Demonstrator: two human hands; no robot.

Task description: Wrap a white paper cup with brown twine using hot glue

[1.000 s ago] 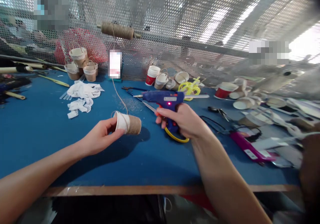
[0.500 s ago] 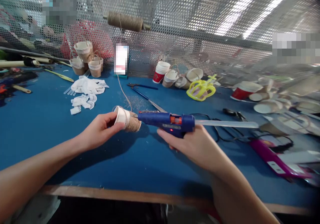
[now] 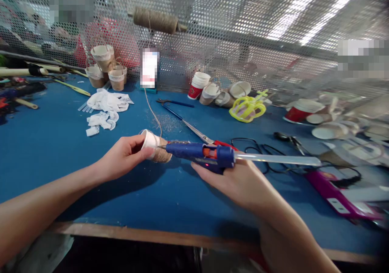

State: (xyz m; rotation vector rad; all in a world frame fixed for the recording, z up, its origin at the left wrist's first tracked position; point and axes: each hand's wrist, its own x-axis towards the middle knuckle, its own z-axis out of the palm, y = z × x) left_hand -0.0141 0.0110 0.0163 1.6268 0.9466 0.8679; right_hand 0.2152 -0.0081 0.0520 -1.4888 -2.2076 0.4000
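Note:
My left hand (image 3: 126, 155) grips the white rim end of a small paper cup (image 3: 148, 141), which lies tilted on its side above the table. Twine (image 3: 162, 153) is wound around the cup's lower part, and a loose strand (image 3: 154, 112) runs from it up towards a spool of twine (image 3: 156, 20). In my right hand (image 3: 234, 179) is a blue hot glue gun (image 3: 199, 153) with a lit red light and a long clear glue stick (image 3: 279, 158) out of its back. The gun's nozzle points left and meets the cup near the upper edge of the winding.
Scissors (image 3: 197, 131) and pliers (image 3: 176, 102) lie beyond the gun. Wrapped cups (image 3: 117, 78) are stacked at the back left, near white paper scraps (image 3: 107, 102). Rightward are more cups (image 3: 199, 82), a yellow crown-shaped piece (image 3: 247, 108), black cables and a purple power strip (image 3: 337, 196).
The glue gun's nozzle has come left and slightly down, from the cup's far side onto the wall above the twine. The scissors' red handles now show behind the gun.

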